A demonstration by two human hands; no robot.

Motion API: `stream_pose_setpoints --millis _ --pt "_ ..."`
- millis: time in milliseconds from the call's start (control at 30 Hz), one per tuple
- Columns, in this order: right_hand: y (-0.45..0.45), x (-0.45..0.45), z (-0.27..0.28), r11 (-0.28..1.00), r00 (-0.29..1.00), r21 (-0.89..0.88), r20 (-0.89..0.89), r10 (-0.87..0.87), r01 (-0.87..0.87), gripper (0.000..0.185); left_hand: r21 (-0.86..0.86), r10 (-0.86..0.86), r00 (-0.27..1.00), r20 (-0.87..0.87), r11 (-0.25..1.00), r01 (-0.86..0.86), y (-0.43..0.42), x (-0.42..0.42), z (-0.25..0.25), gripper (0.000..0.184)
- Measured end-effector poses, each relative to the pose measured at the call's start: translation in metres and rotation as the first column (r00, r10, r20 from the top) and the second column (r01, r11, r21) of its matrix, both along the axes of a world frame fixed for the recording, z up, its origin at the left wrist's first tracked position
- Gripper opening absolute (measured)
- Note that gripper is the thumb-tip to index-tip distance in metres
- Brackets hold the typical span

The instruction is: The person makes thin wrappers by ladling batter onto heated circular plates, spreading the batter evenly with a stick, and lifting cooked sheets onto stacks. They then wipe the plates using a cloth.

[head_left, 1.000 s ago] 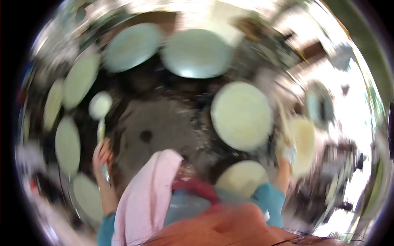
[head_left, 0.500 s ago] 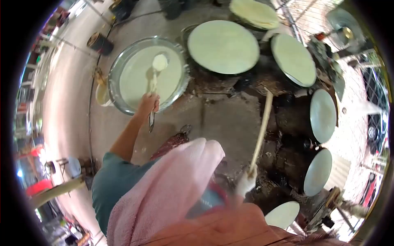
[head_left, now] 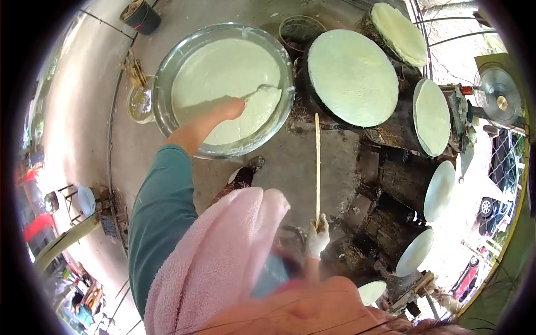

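A wide metal basin (head_left: 161, 78) filled with pale batter (head_left: 223, 64) stands on the floor in front of me. My left hand (head_left: 230, 110) reaches over it, closed round the ladle (head_left: 267, 87), whose bowl is near the basin's right side. The hand hides most of the ladle's handle. In my right hand (head_left: 318, 239), which wears a white glove, is a long thin wooden stick (head_left: 317, 162) pointing away from me. The stick's far end is near a large round pan covered with a pale sheet (head_left: 353, 78).
More round pale surfaces curve along the right, including a far one (head_left: 399, 33), a tilted one (head_left: 431, 117) and a smooth one (head_left: 440, 191). A clear container with sticks (head_left: 139, 100) stands left of the basin. A fan (head_left: 498, 96) is at the right, a bucket (head_left: 140, 18) far left.
My left hand has moved right over the basin, and the ladle has swung towards its right side. The stick now points straighter ahead. My view has shifted too.
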State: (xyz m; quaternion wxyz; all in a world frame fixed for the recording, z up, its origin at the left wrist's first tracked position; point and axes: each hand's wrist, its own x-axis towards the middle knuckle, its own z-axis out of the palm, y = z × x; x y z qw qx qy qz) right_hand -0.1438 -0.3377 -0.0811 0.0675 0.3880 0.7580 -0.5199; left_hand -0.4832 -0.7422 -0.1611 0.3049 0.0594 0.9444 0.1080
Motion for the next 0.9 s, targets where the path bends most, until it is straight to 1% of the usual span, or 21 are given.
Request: stream_pose_setpoints --millis 67,100,133,167,200,233,300,333,367,400,433,467,500,533,600,633,700,767,800,833,900 --pt "-0.004 0.005 -0.007 0.996 0.999 -0.083 -0.037 0.033 -0.036 0.054 0.001 0.007 0.968 0.251 1.0 -0.008 -0.002 0.016 0.007 0.041" --pt "-0.008 0.004 -0.007 0.989 0.997 -0.131 -0.051 0.058 -0.065 0.054 0.057 0.044 0.939 0.341 0.996 -0.067 -0.005 0.029 -0.003 0.043" --pt "-0.014 0.001 -0.008 0.979 0.994 -0.18 -0.069 0.082 -0.093 0.055 0.297 0.208 0.881 0.424 0.888 -0.352 -0.011 0.053 -0.027 0.042" --pt "-0.025 -0.004 0.006 0.953 0.994 -0.282 -0.017 0.106 -0.107 0.06 0.48 0.316 0.782 0.537 0.648 -0.591 -0.018 0.081 -0.051 0.041" --pt "-0.036 0.0 0.004 0.959 0.972 -0.166 -0.087 0.22 -0.231 0.055 0.503 0.353 0.663 0.661 0.447 -0.74 -0.014 0.106 -0.066 0.04" --pt "-0.041 0.004 0.007 0.943 0.95 -0.136 0.032 0.311 -0.304 0.053 0.482 0.325 0.534 0.78 0.231 -0.845 -0.001 0.128 -0.071 0.04" --pt "-0.049 0.012 0.011 0.885 0.84 -0.104 0.281 0.464 -0.454 0.051 0.372 0.21 0.356 0.911 -0.042 -0.927 0.021 0.168 -0.056 0.031" --pt "-0.052 0.019 0.007 0.835 0.742 -0.118 0.405 0.534 -0.537 0.051 0.346 0.09 0.336 0.938 -0.146 -0.927 0.032 0.186 -0.05 0.033" --pt "-0.052 0.035 -0.013 0.843 0.752 -0.171 0.387 0.534 -0.51 0.048 0.337 0.084 0.327 0.941 -0.219 -0.916 0.043 0.2 -0.041 0.034" --pt "-0.046 0.062 -0.053 0.859 0.837 -0.322 0.257 0.483 -0.398 0.044 0.319 0.038 0.325 0.945 -0.325 -0.89 0.055 0.212 -0.031 0.032" --pt "-0.039 0.089 -0.094 0.826 0.904 -0.486 0.15 0.4 -0.285 0.04 0.29 -0.004 0.323 0.946 -0.431 -0.855 0.067 0.224 -0.018 0.031" --pt "-0.029 0.106 -0.112 0.777 0.924 -0.584 0.114 0.364 -0.234 0.036 0.251 -0.044 0.323 0.945 -0.535 -0.807 0.078 0.235 -0.004 0.029" --pt "-0.022 0.117 -0.125 0.71 0.94 -0.677 0.077 0.333 -0.196 0.033 0.18 -0.158 0.335 0.929 -0.597 -0.782 0.083 0.241 0.017 0.025" --pt "-0.019 0.116 -0.105 0.695 0.926 -0.677 0.054 0.373 -0.241 0.033 0.093 -0.276 0.335 0.901 -0.63 -0.771 0.088 0.244 0.029 0.025" --pt "-0.018 0.104 -0.024 0.694 0.872 -0.615 0.021 0.49 -0.375 0.035 -0.087 -0.471 0.348 0.811 -0.685 -0.724 0.082 0.251 0.054 0.023" --pt "-0.019 0.1 0.008 0.695 0.855 -0.587 0.009 0.519 -0.416 0.037 0.071 -0.435 0.472 0.766 -0.673 -0.736 0.078 0.254 0.083 0.024" --pt "-0.018 0.091 0.056 0.723 0.862 -0.518 -0.06 0.503 -0.458 0.041 0.155 -0.373 0.525 0.765 -0.684 -0.713 0.07 0.253 0.143 0.024" --pt "-0.016 0.08 0.092 0.767 0.879 -0.436 -0.149 0.454 -0.47 0.047 0.179 -0.289 0.544 0.788 -0.737 -0.652 0.06 0.256 0.213 0.024" --pt "-0.01 0.079 0.08 0.795 0.819 -0.276 -0.39 0.42 -0.539 0.046 0.275 -0.228 0.619 0.752 -0.744 -0.609 0.058 0.256 0.261 0.025" --pt "-0.003 0.078 0.068 0.829 0.696 -0.084 -0.594 0.404 -0.552 0.046 0.364 -0.172 0.687 0.706 -0.744 -0.56 0.057 0.254 0.29 0.026" --pt "0.006 0.072 0.044 0.916 0.605 -0.027 -0.758 0.243 -0.4 0.046 0.662 0.081 0.812 0.578 -0.628 -0.409 0.047 0.238 0.315 0.029"
